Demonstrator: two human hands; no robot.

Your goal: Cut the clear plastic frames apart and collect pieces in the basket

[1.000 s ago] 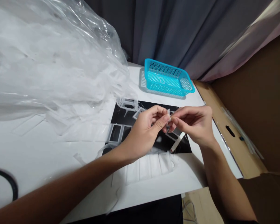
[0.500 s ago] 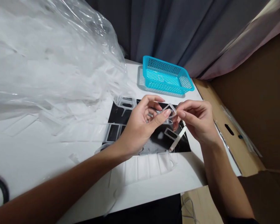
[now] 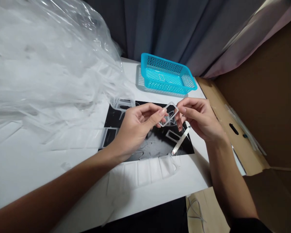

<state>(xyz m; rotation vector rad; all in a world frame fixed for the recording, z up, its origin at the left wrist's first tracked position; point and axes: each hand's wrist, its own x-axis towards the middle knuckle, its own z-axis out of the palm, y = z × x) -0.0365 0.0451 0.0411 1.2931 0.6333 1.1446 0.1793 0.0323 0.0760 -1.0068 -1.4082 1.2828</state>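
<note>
A small translucent rectangular frame (image 3: 172,114) is held tilted between both hands above a black sheet (image 3: 150,142). My left hand (image 3: 143,124) pinches its left side between thumb and fingers. At its upper right corner, the thumb and index finger of my right hand (image 3: 196,115) are closed on it. Beneath the hands, more translucent frames (image 3: 173,136) lie on the black sheet. A pair of metal tweezers (image 3: 181,140) rests on the sheet's right part, below my right hand.
Behind the hands stands a turquoise basket (image 3: 168,89). A large clear plastic bag (image 3: 50,64) of whitish pieces fills the left. A row of translucent strips (image 3: 143,171) lies at the front of the white table (image 3: 87,194). Cardboard (image 3: 247,142) borders the right.
The left fingers now grip the frame's left side, and more of the frame shows between the hands. The whole view has shifted slightly, so the basket and sheet appear farther left.
</note>
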